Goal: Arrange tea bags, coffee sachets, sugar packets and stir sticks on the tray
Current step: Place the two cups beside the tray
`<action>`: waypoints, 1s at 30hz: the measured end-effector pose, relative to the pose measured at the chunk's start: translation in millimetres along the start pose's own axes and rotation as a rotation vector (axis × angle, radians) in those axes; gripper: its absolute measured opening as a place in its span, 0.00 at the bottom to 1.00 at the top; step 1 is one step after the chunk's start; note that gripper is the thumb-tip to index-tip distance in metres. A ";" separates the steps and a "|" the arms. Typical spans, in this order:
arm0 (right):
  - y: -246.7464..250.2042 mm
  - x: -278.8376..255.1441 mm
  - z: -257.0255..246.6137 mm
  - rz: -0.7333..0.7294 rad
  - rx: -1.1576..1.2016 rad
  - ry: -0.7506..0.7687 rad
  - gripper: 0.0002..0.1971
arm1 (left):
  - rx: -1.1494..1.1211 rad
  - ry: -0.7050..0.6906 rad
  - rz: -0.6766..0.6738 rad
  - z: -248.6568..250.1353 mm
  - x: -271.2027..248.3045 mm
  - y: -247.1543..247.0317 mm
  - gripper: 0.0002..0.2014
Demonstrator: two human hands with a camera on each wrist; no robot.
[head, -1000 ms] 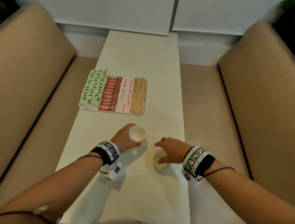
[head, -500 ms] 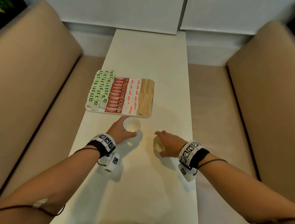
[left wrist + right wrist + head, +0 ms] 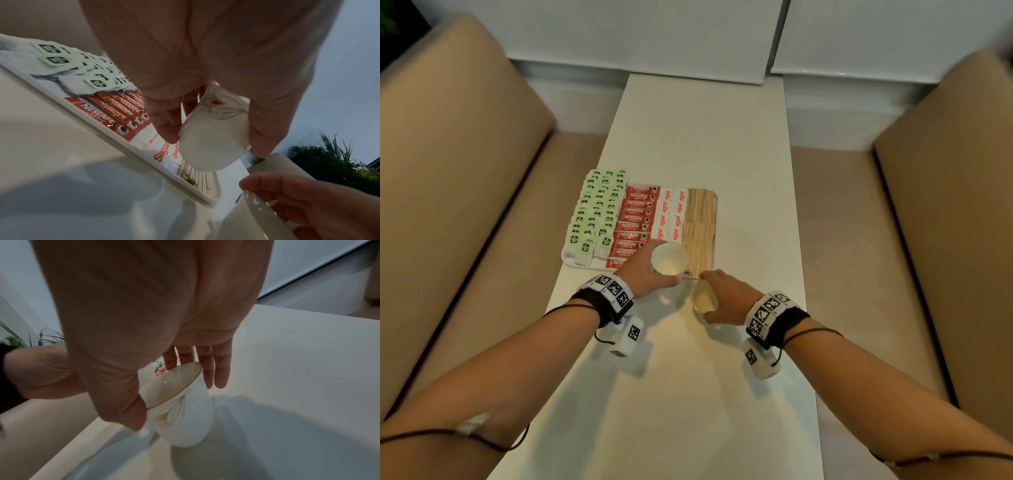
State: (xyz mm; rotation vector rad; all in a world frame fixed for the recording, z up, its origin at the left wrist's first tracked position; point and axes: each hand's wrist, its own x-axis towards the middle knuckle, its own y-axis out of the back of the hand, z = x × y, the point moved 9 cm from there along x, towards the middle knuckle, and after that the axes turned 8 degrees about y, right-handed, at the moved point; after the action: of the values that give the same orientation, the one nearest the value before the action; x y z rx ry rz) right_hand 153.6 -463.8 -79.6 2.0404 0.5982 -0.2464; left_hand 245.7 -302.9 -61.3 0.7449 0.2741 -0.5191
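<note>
The left hand (image 3: 645, 275) grips a cup (image 3: 669, 259) over the tray's (image 3: 571, 261) near edge; the right hand (image 3: 729, 298) holds another cup (image 3: 703, 298) tilted just before it.

- I see the tray (image 3: 567, 257) on the bench (image 3: 705, 144), holding, left to right, tea bags (image 3: 595, 212), coffee sachets (image 3: 635, 219), sugar packets (image 3: 671, 214), stir sticks (image 3: 700, 226).
- Sofa seats flank the bench.
</note>
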 end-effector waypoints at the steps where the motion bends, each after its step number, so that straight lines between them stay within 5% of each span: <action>1: 0.3 1.3 1.3 -0.002 0.001 0.005 0.47 | 0.005 -0.005 -0.005 1.9 5.4 0.6 0.42; 9: 11.0 5.0 12.7 -0.034 0.087 0.018 0.51 | 0.046 -0.072 -0.145 25.7 39.4 -1.7 0.43; 21: 107.9 24.3 51.3 0.359 0.397 0.043 0.33 | 0.069 -0.124 -0.334 84.8 85.1 -22.4 0.42; 30: 83.2 23.4 110.8 0.374 0.424 -0.070 0.30 | 0.167 -0.164 -0.430 103.4 100.1 -62.7 0.31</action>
State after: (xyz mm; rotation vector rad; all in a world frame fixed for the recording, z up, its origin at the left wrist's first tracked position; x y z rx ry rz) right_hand 223.3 -585.8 -84.0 2.4920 0.1140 -0.2334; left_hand 301.7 -449.5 -65.4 0.8027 0.2404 -1.0154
